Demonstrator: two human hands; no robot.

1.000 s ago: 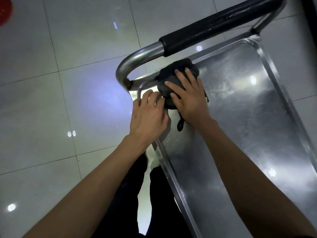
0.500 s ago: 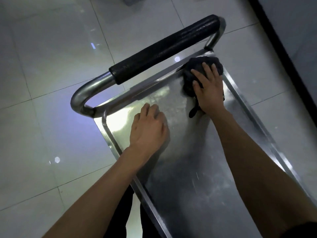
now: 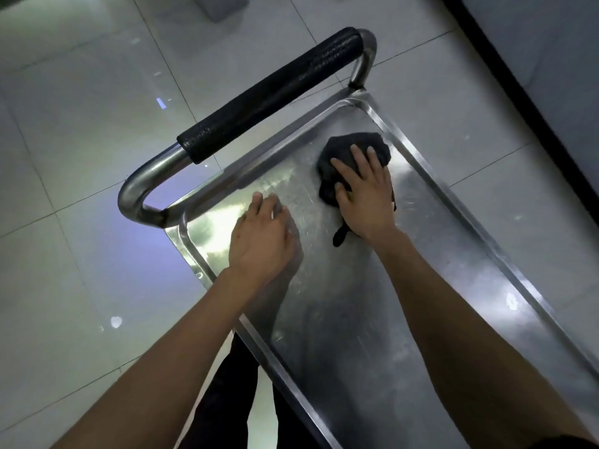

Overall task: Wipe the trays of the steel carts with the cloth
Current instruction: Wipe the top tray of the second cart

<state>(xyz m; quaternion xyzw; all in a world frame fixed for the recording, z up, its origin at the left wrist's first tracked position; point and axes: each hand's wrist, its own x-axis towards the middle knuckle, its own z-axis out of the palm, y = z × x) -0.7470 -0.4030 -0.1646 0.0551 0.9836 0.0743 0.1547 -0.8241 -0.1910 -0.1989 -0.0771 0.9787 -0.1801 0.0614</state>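
head view is looking down on a steel cart tray, a shallow rectangular pan of brushed, scuffed metal with a raised rolled rim and rounded corners, catching smeared bright reflections near its left corner. the right hand is lying flat on a dark cloth, fingers straight and slightly spread, pressing the bunched, soft fabric down onto the tray near its far right corner; a short dark loop of the cloth is sticking out below the wrist. the cloth is sitting just beside the right rim and close to the far rim, though whether it is touching either one is not clear. the left hand is resting palm down on the bare metal near the tray's left edge, fingers relaxed and gently bent, holding nothing. both forearms are bare. a curved tubular handle of polished steel is arching over the far end of the tray, its straight section wrapped in a black textured foam grip. glossy pale floor tiles with thin dark grout lines are surrounding the cart. dark trouser legs are showing below the tray's near left edge.
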